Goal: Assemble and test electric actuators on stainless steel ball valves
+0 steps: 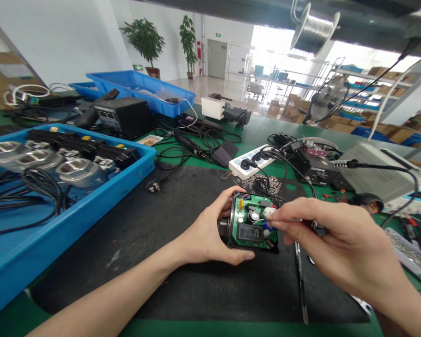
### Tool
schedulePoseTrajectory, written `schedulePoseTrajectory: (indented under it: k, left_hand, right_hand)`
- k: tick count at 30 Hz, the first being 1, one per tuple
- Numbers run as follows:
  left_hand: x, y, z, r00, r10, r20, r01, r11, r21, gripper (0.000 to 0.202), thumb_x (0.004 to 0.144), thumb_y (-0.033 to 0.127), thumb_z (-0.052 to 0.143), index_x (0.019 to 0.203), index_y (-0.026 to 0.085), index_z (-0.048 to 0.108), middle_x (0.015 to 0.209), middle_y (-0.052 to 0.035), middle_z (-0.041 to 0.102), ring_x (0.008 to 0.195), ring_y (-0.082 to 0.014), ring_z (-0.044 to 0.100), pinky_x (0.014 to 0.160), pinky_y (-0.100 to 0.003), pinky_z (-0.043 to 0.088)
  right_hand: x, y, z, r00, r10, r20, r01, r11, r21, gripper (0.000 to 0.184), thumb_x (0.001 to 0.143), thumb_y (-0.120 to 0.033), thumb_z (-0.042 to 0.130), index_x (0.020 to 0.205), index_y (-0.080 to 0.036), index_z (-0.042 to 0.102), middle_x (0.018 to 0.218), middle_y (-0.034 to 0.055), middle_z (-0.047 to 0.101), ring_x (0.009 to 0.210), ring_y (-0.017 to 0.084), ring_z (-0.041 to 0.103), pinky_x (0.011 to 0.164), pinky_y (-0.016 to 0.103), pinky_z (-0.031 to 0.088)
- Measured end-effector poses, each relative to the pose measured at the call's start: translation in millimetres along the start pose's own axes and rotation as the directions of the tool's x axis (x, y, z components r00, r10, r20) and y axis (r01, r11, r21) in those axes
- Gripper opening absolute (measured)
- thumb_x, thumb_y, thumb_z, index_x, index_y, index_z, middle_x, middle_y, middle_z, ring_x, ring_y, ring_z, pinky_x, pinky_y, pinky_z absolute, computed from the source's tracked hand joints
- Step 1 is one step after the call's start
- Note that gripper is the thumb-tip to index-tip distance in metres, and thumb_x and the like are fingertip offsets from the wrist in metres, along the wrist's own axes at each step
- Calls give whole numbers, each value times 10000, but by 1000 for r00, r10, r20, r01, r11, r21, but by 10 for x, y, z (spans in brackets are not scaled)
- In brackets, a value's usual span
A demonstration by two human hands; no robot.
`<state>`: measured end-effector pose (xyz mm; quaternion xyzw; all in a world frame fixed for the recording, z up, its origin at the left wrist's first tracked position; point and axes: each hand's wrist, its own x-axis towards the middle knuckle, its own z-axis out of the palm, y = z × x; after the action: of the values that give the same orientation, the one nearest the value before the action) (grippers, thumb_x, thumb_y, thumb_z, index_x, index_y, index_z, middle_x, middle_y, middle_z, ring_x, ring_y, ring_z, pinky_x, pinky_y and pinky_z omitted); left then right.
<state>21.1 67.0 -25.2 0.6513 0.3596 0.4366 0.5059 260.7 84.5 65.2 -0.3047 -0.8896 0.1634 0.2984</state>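
My left hand (210, 229) is wrapped round a black housing (224, 229), its thumb along the lower edge and its fingers behind. Inside the housing a green circuit board (243, 215) faces me, carrying a black block-shaped relay (250, 232), a round silver-topped capacitor (253, 216) and a blue part (267, 225). The thumb and forefinger of my right hand (323, 229) are pinched together at the board's right side, beside a white part (268, 213). What the pinch holds is too small and hidden to name. Metal tweezers (301, 285) lie on the black mat (196, 290) below my right hand.
A blue tray (73, 215) of metal valve bodies and cables stands left. Behind the mat are a white power strip (247, 164) and scattered metal nuts (273, 184). A soldering iron (347, 164) and grey instrument (382, 168) sit right. A solder spool (315, 30) hangs above.
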Motion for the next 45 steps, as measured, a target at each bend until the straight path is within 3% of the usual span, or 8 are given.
schedulePoseTrajectory:
  k: [13,22,30,33,36,39,41,45]
  left_hand:
    - [3,-69,-1,1000,7,-5,-7,999,-37,1060,628,236,930,1486,258,308,1385,-84,604,1264,-295,630,1164,-454,456]
    - [-12,-64,28,999,41,-25,-40,999,8,1054,617,244,931,1486,266,336,1371,-72,614,1253,-296,633,1176,-459,442]
    - [-31,-31,15,999,34,6,-34,997,64,1050,623,240,930,1480,268,323,1358,-60,617,1232,-273,637,1157,-423,461]
    - [-32,-21,15,999,33,8,-34,997,70,1036,627,239,927,1473,266,331,1351,-61,619,1232,-275,637,1145,-416,472]
    - [-28,-10,16,999,33,-11,-32,998,59,1056,625,243,930,1486,267,318,1377,-72,610,1247,-284,634,1164,-431,455]
    - [-28,6,28,1000,11,5,-11,998,66,1060,632,229,928,1487,264,301,1398,-85,606,1270,-291,628,1167,-436,453]
    - [-32,3,51,1000,0,-18,1,998,61,1058,639,232,930,1488,267,299,1404,-93,607,1281,-297,626,1154,-433,467]
    - [-33,-63,110,989,-7,-150,4,1000,-20,1024,656,264,939,1473,272,322,1388,-101,626,1256,-308,648,1094,-422,519]
  right_hand:
    - [69,34,143,987,147,-70,-131,972,193,57,960,-207,674,911,-233,690,913,-52,720,631,36,603,613,159,466]
    - [87,68,212,948,319,16,-295,856,424,150,967,-332,683,942,-183,677,792,-16,664,564,46,548,504,138,434]
    - [138,59,215,944,328,48,-310,824,474,188,981,-339,660,951,-154,673,771,-4,673,558,49,525,496,150,415]
    - [99,47,210,958,284,24,-273,889,368,132,1002,-317,629,982,-191,664,784,-27,662,601,54,549,542,163,430]
    - [39,-19,139,986,142,-83,-136,987,82,29,988,-232,637,1011,-246,648,857,-51,685,708,59,616,652,177,451]
    - [-3,-89,-9,978,-9,-209,-24,988,-154,115,974,-184,641,1049,-268,620,958,-53,707,810,68,662,734,185,460]
    - [-39,-83,-117,964,-42,-263,-22,971,-237,130,973,-174,639,1060,-267,614,987,-41,700,846,76,662,755,189,463]
    - [-319,147,-191,984,-52,-168,3,960,-278,138,970,-154,632,1074,-244,629,1051,4,672,898,99,655,769,204,480]
